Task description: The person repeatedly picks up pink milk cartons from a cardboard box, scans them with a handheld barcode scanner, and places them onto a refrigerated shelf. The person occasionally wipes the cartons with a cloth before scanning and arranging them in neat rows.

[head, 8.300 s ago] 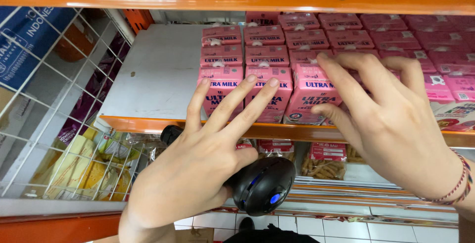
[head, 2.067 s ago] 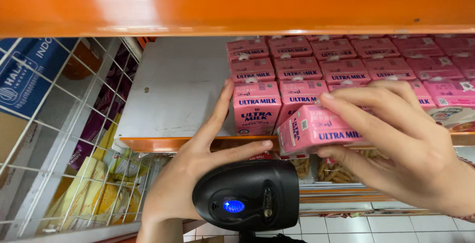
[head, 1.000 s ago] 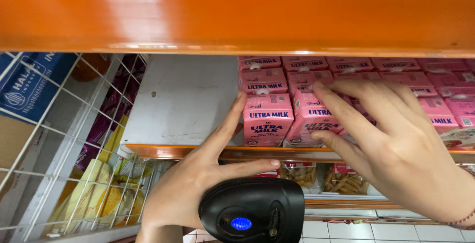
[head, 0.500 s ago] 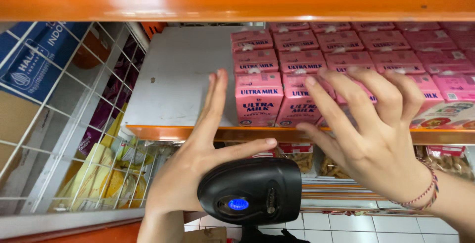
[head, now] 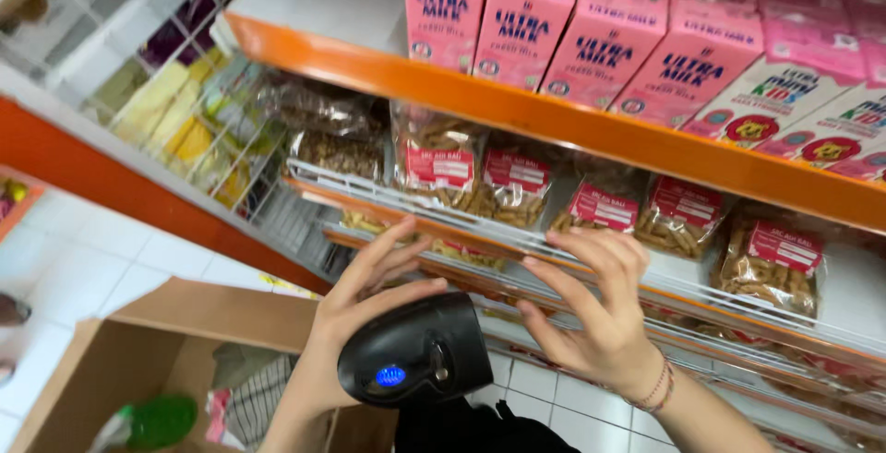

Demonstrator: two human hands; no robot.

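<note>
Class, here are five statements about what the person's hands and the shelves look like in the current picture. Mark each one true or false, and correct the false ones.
1. The left hand holds a black handheld scanner with a blue light. True.
2. The right hand grips a pink milk carton. False: it is open and empty, fingers spread in front of the lower shelves.
3. The pink cartons stand on the orange-edged shelf, above the bagged snacks. True.
4. An open cardboard box sits on the tiled floor, lower left. True.
5. The right wrist is bare. False: it wears a thin bracelet.
</note>
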